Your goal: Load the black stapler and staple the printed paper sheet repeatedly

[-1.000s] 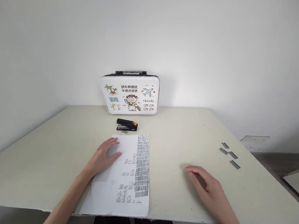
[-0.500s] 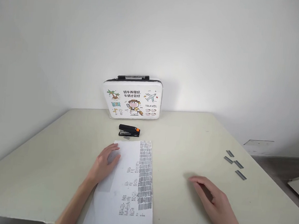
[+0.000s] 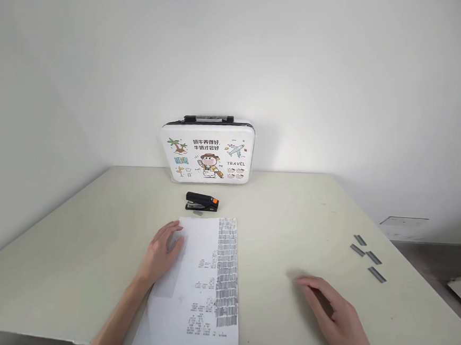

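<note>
A stack of white printed paper [image 3: 190,275] lies in front of me, with a band of dense grey print along its right side. Over its upper left edge rests my left hand [image 3: 163,255], thumb apart from the fingers, touching the sheets without gripping them. My right hand [image 3: 329,310] lies on the table to the right of the paper. Its thumb and forefinger tips come together, and nothing shows between them. Just beyond the paper's top edge sits a black stapler [image 3: 202,201] with an orange button. A small grey staple strip [image 3: 197,213] lies beside it.
A white case [image 3: 208,152] with cartoon pictures and a black handle stands at the back against the wall. Several grey staple strips [image 3: 377,274] are scattered near the table's right edge. The pale table [image 3: 68,255] meets the wall behind.
The view has turned slightly, so the case, stapler, paper and strips appear a little farther right. Both hands keep nearly the same pose.
</note>
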{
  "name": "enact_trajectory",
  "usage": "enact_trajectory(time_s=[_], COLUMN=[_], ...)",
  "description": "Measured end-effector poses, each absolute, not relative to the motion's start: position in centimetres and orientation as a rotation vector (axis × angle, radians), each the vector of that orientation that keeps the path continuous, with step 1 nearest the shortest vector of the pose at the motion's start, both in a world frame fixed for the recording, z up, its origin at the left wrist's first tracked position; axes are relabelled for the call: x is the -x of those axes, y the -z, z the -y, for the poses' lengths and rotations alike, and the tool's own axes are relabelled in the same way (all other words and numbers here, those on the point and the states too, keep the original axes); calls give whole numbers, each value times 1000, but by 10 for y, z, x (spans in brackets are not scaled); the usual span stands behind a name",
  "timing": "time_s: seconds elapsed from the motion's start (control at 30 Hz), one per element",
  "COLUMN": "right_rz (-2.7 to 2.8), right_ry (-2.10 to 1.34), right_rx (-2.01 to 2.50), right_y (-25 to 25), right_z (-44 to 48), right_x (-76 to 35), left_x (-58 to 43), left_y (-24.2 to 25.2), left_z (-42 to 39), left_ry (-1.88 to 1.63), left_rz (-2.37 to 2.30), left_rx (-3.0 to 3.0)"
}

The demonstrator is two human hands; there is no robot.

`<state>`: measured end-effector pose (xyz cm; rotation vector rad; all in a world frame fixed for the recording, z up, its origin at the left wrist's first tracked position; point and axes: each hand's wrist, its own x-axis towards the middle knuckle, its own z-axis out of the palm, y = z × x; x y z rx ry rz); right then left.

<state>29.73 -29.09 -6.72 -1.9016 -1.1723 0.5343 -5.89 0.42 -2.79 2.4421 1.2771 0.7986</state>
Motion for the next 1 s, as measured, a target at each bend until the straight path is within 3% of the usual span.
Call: enact_trajectory(time_s=[0.47,0.7,1.0], right_rz=[1154,1096,1011], right_ry=[-501,-497,-543], right_rx=[1882,1866,1817], right_y=[69,60,55], right_z=[289,287,287], right_x=[-297,-291,-285], left_x=[57,7,-31], left_y=[24,-6,-37], left_z=[-7,-45,-112], left_ry=[-774,-867,-300], left_rz=[-1274,-1128,-1024], left_rx=[-2440,-2703,-2873])
